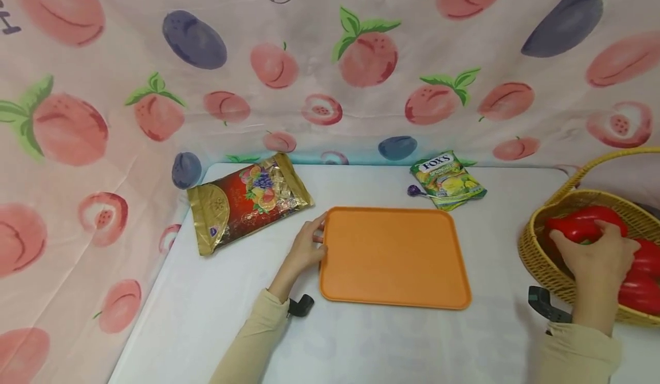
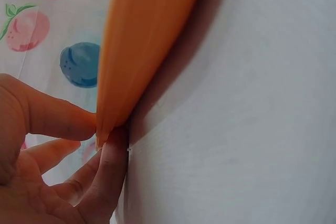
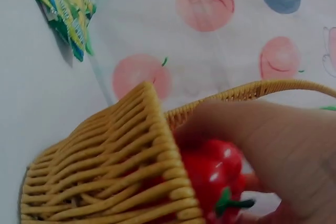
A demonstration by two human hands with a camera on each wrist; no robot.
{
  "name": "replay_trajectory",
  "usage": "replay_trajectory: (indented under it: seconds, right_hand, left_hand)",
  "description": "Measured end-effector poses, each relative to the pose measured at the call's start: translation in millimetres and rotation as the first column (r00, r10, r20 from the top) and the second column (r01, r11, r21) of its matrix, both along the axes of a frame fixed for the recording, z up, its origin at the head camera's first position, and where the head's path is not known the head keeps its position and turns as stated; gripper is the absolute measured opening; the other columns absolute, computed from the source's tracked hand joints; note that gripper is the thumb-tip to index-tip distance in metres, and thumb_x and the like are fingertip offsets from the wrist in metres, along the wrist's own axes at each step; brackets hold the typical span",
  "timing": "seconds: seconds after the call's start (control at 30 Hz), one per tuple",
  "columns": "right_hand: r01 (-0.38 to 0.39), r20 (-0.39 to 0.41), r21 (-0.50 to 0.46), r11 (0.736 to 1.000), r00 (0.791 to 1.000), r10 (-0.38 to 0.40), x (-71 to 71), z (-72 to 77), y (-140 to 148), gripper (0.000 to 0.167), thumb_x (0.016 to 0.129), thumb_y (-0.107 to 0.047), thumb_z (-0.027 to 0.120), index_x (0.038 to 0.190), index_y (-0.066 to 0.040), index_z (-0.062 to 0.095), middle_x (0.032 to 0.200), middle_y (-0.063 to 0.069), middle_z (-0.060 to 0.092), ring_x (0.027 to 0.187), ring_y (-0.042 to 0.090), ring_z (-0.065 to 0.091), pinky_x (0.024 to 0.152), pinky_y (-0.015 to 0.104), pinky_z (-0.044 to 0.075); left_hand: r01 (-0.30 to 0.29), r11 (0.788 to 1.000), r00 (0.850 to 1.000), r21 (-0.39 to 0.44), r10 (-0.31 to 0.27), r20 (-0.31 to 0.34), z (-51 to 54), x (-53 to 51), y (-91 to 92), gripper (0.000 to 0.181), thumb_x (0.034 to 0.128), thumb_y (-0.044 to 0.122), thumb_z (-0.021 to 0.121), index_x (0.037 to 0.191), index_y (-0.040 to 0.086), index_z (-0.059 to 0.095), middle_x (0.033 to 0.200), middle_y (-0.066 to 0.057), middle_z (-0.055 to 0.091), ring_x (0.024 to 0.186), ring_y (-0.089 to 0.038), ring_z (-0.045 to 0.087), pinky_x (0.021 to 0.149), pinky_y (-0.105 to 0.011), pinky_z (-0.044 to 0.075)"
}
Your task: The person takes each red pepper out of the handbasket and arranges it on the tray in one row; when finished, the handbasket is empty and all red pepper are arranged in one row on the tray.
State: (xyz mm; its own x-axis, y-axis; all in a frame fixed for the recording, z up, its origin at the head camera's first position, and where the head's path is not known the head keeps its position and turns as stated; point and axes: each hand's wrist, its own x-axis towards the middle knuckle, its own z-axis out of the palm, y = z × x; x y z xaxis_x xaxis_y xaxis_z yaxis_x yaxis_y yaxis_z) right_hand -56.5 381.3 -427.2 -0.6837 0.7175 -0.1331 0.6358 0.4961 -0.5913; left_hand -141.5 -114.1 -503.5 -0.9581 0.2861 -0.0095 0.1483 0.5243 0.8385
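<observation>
The right hand (image 1: 598, 252) grips a red pepper (image 1: 577, 226).

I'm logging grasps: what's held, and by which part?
Left hand pinches the orange tray by its left rim; right hand grips a red bell pepper round its body.

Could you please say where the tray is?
In the head view, the orange tray is right of centre, its left edge pinched by the left hand, below the Fox's packet.

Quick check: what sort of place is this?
Probably a staged tabletop workspace: a white table backed by fruit-print cloth, with an orange tray and a wicker basket of red peppers.
</observation>
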Motion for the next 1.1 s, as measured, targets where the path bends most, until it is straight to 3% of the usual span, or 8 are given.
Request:
replay_trajectory:
  seconds: [0.23, 0.5, 0.6, 0.8, 0.93, 1.1]
  right_hand:
    - [0.115, -0.242, 0.013, 0.993, 0.964, -0.108, 4.3, 9.8, -16, 0.081, 0.085, -0.035, 0.067, 0.153, -0.007, 0.031, 0.155, 0.022, 0.016, 0.143, 0.038, 0.017, 0.116, 0.056, 0.018]
    - [0.124, -0.395, 0.079, 0.989, 0.915, -0.083, 0.5, 27.3, -50, 0.076, 0.082, -0.036, 0.071, 0.149, -0.019, 0.038, 0.151, 0.007, 0.036, 0.14, 0.022, 0.03, 0.115, 0.042, 0.028]
    - [0.074, -0.395, 0.064, 0.995, 0.918, -0.042, -4.8, 30.8, -68, 0.073, 0.084, -0.036, 0.071, 0.149, -0.023, 0.04, 0.151, 0.005, 0.037, 0.14, 0.018, 0.029, 0.112, 0.045, 0.032]
    - [-0.099, -0.399, 0.027, 0.995, 0.911, 0.101, -21.8, 27.3, -107, 0.074, 0.084, -0.032, 0.073, 0.15, -0.022, 0.042, 0.149, 0.013, 0.036, 0.139, 0.026, 0.03, 0.108, 0.057, 0.036]
    - [-0.22, -0.438, 0.03, 0.975, 0.874, 0.211, -33.5, 14.7, -137, 0.076, 0.083, -0.03, 0.075, 0.15, -0.019, 0.041, 0.145, 0.016, 0.039, 0.134, 0.029, 0.035, 0.102, 0.06, 0.041]
    - [-0.373, -0.459, 0.038, 0.927, 0.817, 0.348, -44.3, 1.1, -181, 0.078, 0.083, -0.025, 0.078, 0.148, -0.008, 0.037, 0.141, 0.02, 0.041, 0.132, 0.033, 0.038, 0.096, 0.062, 0.045]
  left_hand:
    - [-0.002, 1.0, 1.0, 0.004, 0.002, 0.002, -4.3, -1.9, -0.7, 0.083, 0.0719, -0.011, 0.062, 0.15, 0.008, 0.041, 0.116, -0.018, 0.056, 0.086, -0.023, 0.062, 0.074, -0.031, 0.052]
    - [0.017, 1.0, 0.999, 0.027, -0.016, -0.041, -3.7, -1.1, -2.8, 0.079, 0.071, -0.008, 0.06, 0.147, 0.006, 0.045, 0.112, -0.018, 0.055, 0.082, -0.021, 0.061, 0.07, -0.029, 0.051]
    - [0.023, 0.999, 0.998, 0.044, -0.02, -0.053, -4.0, -0.7, -2.9, 0.078, 0.0708, -0.008, 0.06, 0.147, 0.004, 0.045, 0.111, -0.019, 0.054, 0.081, -0.02, 0.06, 0.068, -0.028, 0.051]
    - [0.006, 0.999, 1.0, 0.042, -0.006, 0.008, -3.4, -4.2, -1.5, 0.081, 0.0724, -0.01, 0.063, 0.149, 0.005, 0.042, 0.116, -0.019, 0.053, 0.089, -0.027, 0.061, 0.073, -0.031, 0.053]
    - [-0.004, 0.999, 1.0, 0.044, 0.002, 0.028, -3.9, -4.3, -2.1, 0.081, 0.0722, -0.011, 0.064, 0.149, 0.007, 0.043, 0.115, -0.019, 0.054, 0.09, -0.027, 0.061, 0.073, -0.031, 0.053]
    - [0.007, 0.999, 1.0, 0.041, -0.008, 0.011, -5.1, -3.5, -3.7, 0.078, 0.0725, -0.01, 0.063, 0.147, 0.004, 0.044, 0.115, -0.019, 0.054, 0.089, -0.026, 0.062, 0.074, -0.03, 0.052]
